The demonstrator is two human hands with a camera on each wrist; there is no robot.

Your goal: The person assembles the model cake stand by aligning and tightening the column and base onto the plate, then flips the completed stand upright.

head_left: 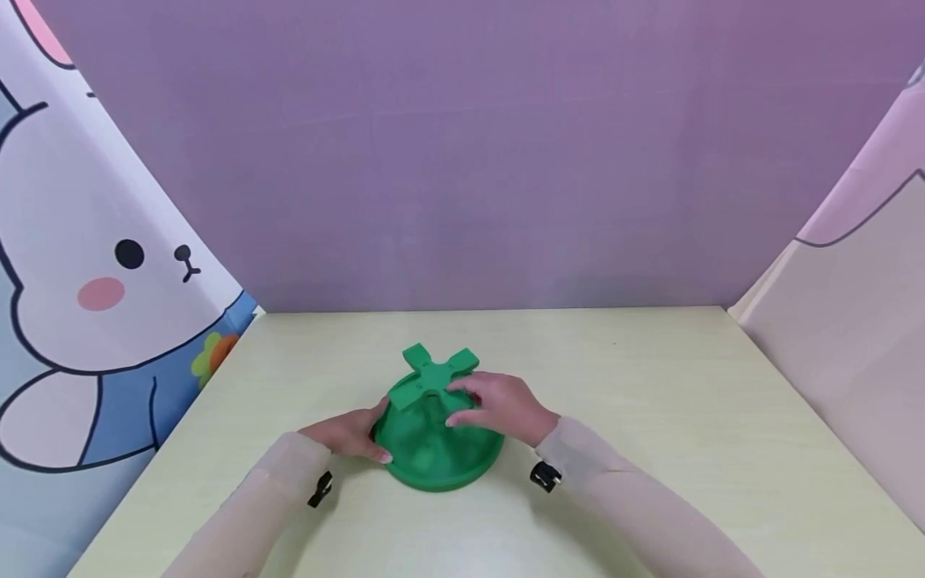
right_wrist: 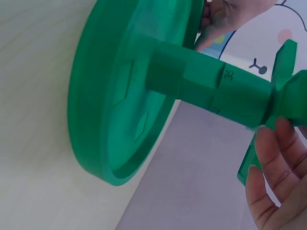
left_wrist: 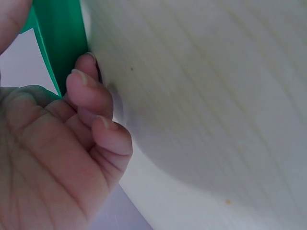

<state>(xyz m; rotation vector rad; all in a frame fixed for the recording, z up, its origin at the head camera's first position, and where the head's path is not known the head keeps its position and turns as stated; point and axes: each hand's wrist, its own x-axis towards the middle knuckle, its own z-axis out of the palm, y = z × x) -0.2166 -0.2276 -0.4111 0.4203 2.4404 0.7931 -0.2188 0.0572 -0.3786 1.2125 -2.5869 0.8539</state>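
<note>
A green round base (head_left: pixel 439 475) with a raised rim stands on the table. From its middle rises a faceted green post (right_wrist: pixel 201 76), with the number 35 marked on one face in the right wrist view. On top of the post sits a green cross-shaped piece (head_left: pixel 433 374) with flat arms. My left hand (head_left: pixel 351 433) grips the left edge of the base, thumb at the front and fingers farther back. My right hand (head_left: pixel 511 406) is at the cross's right side, its relaxed fingers touching an arm and the thumb held apart below it.
The pale wood-grain table (head_left: pixel 650 385) spreads around the green piece. A purple backdrop (head_left: pixel 462 160) closes the far side. A cartoon-printed cloth (head_left: pixel 87 337) hangs at the left and a pale one (head_left: pixel 853 337) at the right. Small black clips (head_left: pixel 545 476) hang at both wrists.
</note>
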